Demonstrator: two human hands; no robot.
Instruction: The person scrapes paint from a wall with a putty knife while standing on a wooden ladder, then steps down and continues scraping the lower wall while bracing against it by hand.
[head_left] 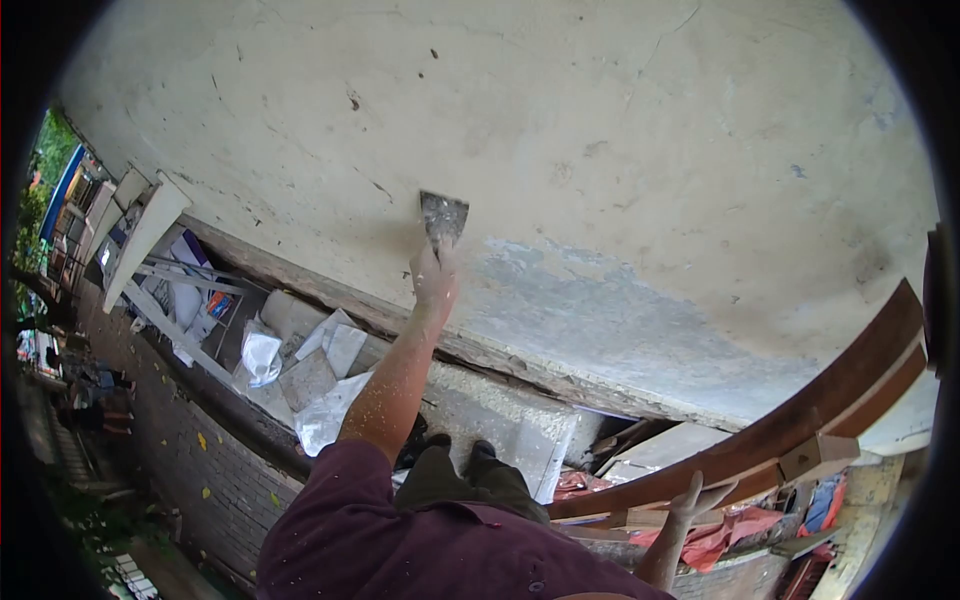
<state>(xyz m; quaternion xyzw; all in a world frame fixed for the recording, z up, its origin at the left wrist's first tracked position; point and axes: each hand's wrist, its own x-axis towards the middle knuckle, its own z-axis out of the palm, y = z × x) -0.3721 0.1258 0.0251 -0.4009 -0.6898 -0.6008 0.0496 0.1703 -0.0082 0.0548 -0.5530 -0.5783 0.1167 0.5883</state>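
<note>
My left hand [434, 275] is closed around the handle of a scraper [444, 215]. The scraper's wide, speckled blade lies up against the cream painted wall [600, 100]. Just right of that hand, a rough grey patch [580, 290] shows where the paint layer is gone. Pale flakes dot my left forearm and maroon sleeve. Off to the right, my right hand [690, 500] holds nothing, its thumb and fingers spread beside a long brown wooden beam [740, 455].
Below the wall, my feet stand on a flake-strewn slab [490, 405]. Plastic bags [262, 355] and broken boards [335, 340] lie to its left. Red sheeting [735, 535] sits beneath the beam. A brick-paved path [215, 480] runs at lower left.
</note>
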